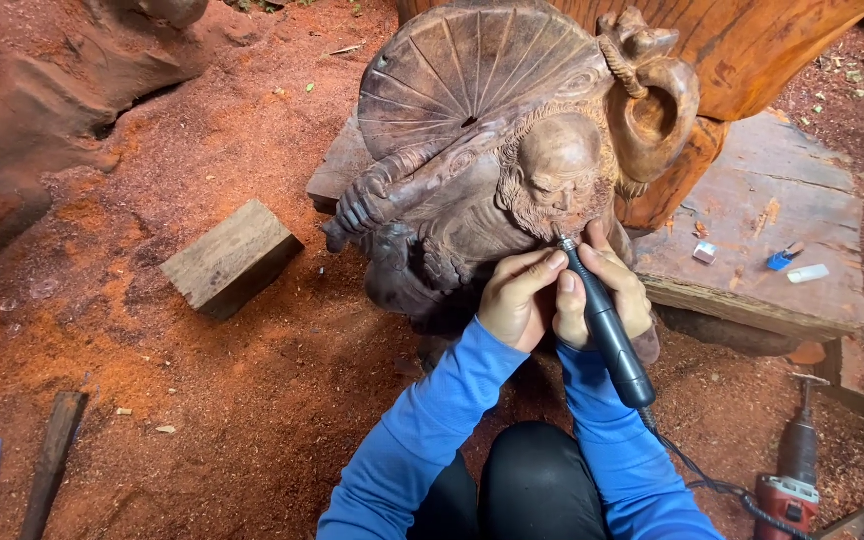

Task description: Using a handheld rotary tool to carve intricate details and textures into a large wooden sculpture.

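Wooden carving point(512, 150), rotary tool point(602, 320) at beard, both hands' fingers clamped on it

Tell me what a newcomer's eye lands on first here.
First, the dark wooden carving of a bearded figure with a ribbed fan, at top centre. Just below it, the left hand and right hand hold a black rotary tool to the beard. Red sawdust covers the ground all around.
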